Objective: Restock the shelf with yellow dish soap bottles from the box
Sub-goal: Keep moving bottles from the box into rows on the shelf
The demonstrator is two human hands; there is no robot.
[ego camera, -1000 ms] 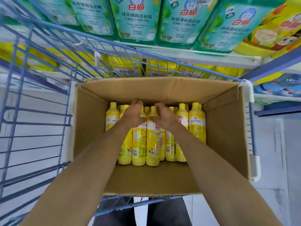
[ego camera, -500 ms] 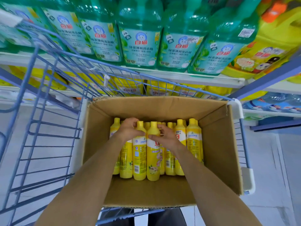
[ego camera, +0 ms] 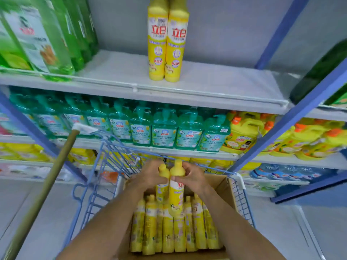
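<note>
Shelf [ego camera: 225,85] sits high. Left hand [ego camera: 148,175] and right hand [ego camera: 193,177] each grip a bottle [ego camera: 176,188] near the cap; one could slip, or topple the standing pair [ego camera: 167,44].

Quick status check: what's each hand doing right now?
Left hand: grips the left yellow bottle near its top, above the box.
Right hand: grips the right yellow bottle near its top.
</note>
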